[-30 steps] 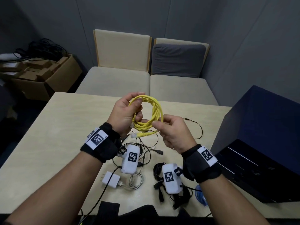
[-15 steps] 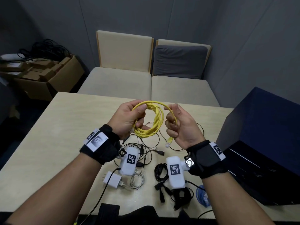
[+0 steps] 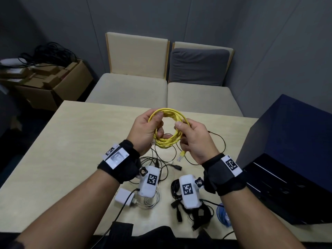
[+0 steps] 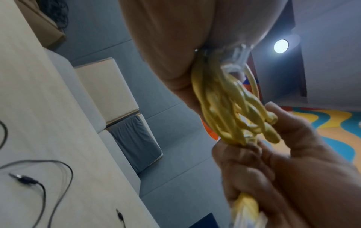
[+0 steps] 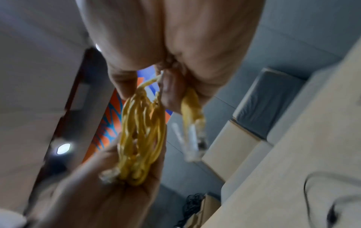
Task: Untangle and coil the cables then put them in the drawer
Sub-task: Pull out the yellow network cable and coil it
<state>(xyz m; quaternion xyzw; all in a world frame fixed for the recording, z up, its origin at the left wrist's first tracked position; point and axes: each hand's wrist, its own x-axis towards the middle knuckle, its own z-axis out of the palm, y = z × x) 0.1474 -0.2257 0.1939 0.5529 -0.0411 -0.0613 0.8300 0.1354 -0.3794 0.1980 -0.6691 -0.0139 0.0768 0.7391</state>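
Both hands hold a coiled yellow network cable [image 3: 168, 141] in the air above the beige table [image 3: 71, 150]. My left hand [image 3: 152, 126] grips the coil's left side, thumb on top of the loops. My right hand [image 3: 186, 133] pinches the right side, and the cable's loose end with its clear plug [image 3: 181, 156] hangs below that hand. The left wrist view shows the loops [image 4: 224, 108] running into my right hand [image 4: 293, 162]. In the blurred right wrist view, the coil [image 5: 142, 131] and the plug [image 5: 195, 138] are visible. The dark blue drawer unit [image 3: 291, 137] stands at the right with a drawer [image 3: 269, 186] pulled out.
Under the hands lie thin black cables [image 3: 161, 164], a white charger [image 3: 124, 196] with a white cable [image 3: 149, 202], a black cable bundle [image 3: 177, 205] and a blue cable [image 3: 222, 214]. Two chairs [image 3: 161, 87] stand beyond the table, and a cardboard box [image 3: 53, 87] sits at the left.
My right hand has moved from the coil's lower edge up to its right side, carrying the loose end round the loops. The plug now hangs below that hand. The left hand kept its grip.
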